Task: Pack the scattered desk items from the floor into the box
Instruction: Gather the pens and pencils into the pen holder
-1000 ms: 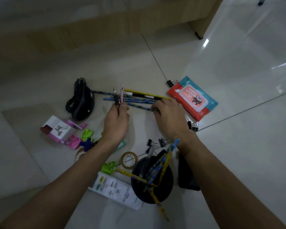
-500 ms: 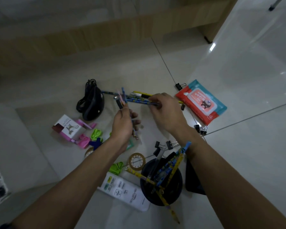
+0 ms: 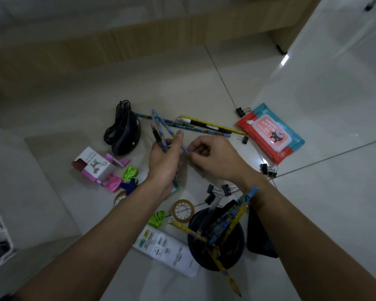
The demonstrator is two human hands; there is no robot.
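My left hand (image 3: 164, 161) grips a small bundle of pens and pencils (image 3: 157, 129) that stick up past its fingers. My right hand (image 3: 213, 159) pinches the near end of a blue patterned pencil (image 3: 168, 130) and holds it against that bundle. More pencils (image 3: 204, 126), blue and yellow, lie on the floor just beyond both hands. A black round pen holder (image 3: 217, 255) with several pencils in it stands near my right wrist. No box is clearly in view.
Scattered on the tiles: a black mouse with cable (image 3: 124, 133), a wipes pack (image 3: 270, 133), binder clips (image 3: 268, 170), tape rolls (image 3: 182, 210), a small white carton (image 3: 91, 165), coloured clips (image 3: 122, 179), a white remote (image 3: 167, 250), a black wallet (image 3: 259, 235). A wooden furniture base (image 3: 139, 46) runs behind.
My right hand lifted a blue pencil off the floor and brought it to my left hand's bundle. Both hands have come nearer to me.
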